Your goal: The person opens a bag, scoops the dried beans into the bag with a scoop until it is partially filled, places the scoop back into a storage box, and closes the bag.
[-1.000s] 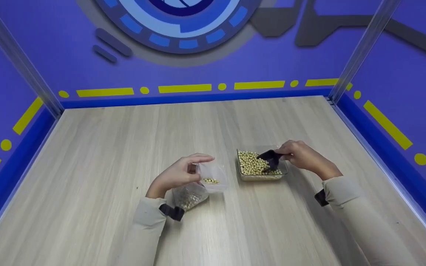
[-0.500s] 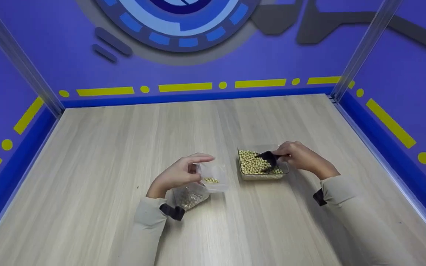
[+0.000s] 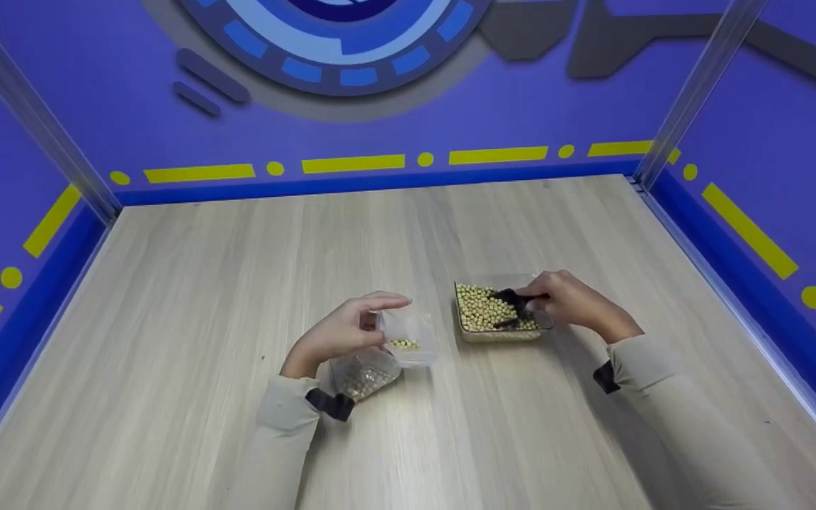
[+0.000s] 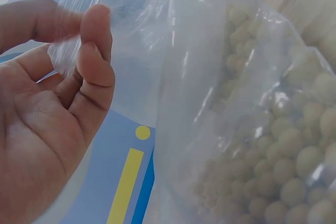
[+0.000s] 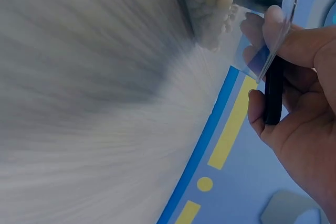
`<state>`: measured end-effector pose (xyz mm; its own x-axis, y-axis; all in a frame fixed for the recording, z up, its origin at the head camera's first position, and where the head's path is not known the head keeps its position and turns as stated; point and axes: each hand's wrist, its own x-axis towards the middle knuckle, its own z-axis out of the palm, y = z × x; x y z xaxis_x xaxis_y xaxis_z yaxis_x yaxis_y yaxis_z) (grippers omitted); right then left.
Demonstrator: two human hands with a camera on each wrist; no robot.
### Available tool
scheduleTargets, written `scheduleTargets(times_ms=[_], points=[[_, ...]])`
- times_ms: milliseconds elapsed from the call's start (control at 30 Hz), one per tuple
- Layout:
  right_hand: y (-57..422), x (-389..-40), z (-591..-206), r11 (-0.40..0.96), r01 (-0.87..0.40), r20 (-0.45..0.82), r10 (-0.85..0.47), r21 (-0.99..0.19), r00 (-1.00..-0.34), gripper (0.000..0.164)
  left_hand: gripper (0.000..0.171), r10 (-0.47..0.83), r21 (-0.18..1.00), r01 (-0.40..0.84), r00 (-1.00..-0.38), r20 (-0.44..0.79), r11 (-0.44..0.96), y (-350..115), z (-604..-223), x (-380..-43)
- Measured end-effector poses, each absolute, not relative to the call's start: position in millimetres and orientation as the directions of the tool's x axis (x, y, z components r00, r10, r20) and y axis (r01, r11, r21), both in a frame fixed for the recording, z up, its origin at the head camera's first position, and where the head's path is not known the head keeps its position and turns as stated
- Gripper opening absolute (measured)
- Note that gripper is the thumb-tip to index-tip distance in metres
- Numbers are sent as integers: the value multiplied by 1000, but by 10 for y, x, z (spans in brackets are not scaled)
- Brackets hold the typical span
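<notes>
My left hand (image 3: 341,329) pinches the mouth of a clear plastic bag (image 3: 367,375), holding it spread. Plenty of round, pale soybeans (image 4: 294,166) fill the bag's lower part in the left wrist view, and a few more show through its opening. To the right, a clear rectangular container (image 3: 500,337) holds a bed of soybeans (image 3: 477,308). With thumb and fingers my right hand (image 3: 572,301) grips the handle of a black scoop (image 3: 509,296) at the container's right side. The scoop's front is sunk among the soybeans, partly hidden by them.
Both things are on a light wood-grain table (image 3: 238,283). Blue-purple panels (image 3: 351,134) with yellow markings enclose its back and sides, joined by metal corner posts (image 3: 691,92). The container stands a short way right of the bag.
My right hand has shifted slightly left, and the scoop has gone deeper into the soybeans, with less of its bowl showing. The left hand and bag stay in place.
</notes>
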<state>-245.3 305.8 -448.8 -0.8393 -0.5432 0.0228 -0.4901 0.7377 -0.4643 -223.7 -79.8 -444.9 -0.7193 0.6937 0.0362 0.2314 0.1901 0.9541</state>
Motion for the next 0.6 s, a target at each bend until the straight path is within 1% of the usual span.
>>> scheduleTargets(times_ms=[200, 400, 600], points=[[3029, -2461, -4489, 738, -450, -31, -536, -503, -843, 33, 58, 696, 952, 243, -717, 47, 186, -798, -4452, -2242], [3012, -2443, -4506, 745, -459, -38, -542, -484, -839, 32, 58, 698, 944, 270, -713, 63, 191, -803, -4466, -2254], [3008, -2465, -4515, 745, -473, -33, -551, -470, -834, 32, 58, 703, 950, 259, -708, 62, 177, -804, -4472, -2255]])
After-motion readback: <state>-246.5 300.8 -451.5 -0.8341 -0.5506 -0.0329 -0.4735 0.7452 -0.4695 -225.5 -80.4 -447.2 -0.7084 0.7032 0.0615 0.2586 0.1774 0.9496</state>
